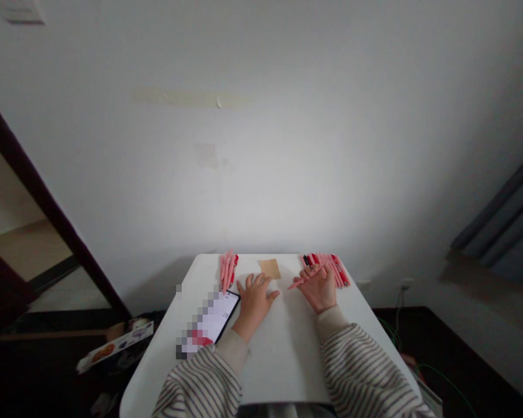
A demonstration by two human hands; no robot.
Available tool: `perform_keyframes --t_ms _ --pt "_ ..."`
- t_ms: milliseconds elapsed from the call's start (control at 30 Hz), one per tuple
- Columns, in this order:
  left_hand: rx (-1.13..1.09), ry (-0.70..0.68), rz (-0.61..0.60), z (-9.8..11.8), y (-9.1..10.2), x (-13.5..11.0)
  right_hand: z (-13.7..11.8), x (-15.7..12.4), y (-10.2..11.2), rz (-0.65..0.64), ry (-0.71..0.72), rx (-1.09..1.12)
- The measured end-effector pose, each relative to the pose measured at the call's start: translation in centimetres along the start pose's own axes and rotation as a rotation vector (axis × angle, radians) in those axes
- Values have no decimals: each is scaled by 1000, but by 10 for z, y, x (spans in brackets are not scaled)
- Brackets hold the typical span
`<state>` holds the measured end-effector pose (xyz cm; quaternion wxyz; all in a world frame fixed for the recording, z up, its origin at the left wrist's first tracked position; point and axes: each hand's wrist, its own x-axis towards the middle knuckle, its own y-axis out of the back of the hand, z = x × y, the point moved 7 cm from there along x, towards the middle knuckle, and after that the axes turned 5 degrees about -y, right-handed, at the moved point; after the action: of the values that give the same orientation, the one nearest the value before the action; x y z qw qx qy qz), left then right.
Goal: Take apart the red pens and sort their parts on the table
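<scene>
The left hand lies flat on the white counter, palm down, fingers spread and gripping nothing. Its fingertips point toward a small brown card that lies just beyond them, near the far edge. Whether they touch it is hard to tell.

The right hand is turned palm up, its fingers curled lightly around a pink pen. The pen slants across the fingertips, with its lower end jutting out to the left into the space between the two hands. The hands are apart, with bare counter between them.

Just behind the right hand, a heap of pens lies at the far right corner (mostly pink and red, with at least one dark tip among them). A smaller bundle of pink pens lies at the far left, just beyond a phone that rests face up beside the left wrist, with part of its screen blurred out. Both arms wear striped sleeves. A plain pale wall rises behind the counter.
</scene>
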<state>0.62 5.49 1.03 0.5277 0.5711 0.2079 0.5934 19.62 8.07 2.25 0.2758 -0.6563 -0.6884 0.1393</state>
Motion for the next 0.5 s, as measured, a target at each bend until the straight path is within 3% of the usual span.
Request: perform_keyframes --t_ms 300,500 --pt "107 29 -111 3 0 0 6 -6 -8 -47 -134 483" --pt "73 34 -107 1 -2 0 8 -5 -11 -50 -173 535"
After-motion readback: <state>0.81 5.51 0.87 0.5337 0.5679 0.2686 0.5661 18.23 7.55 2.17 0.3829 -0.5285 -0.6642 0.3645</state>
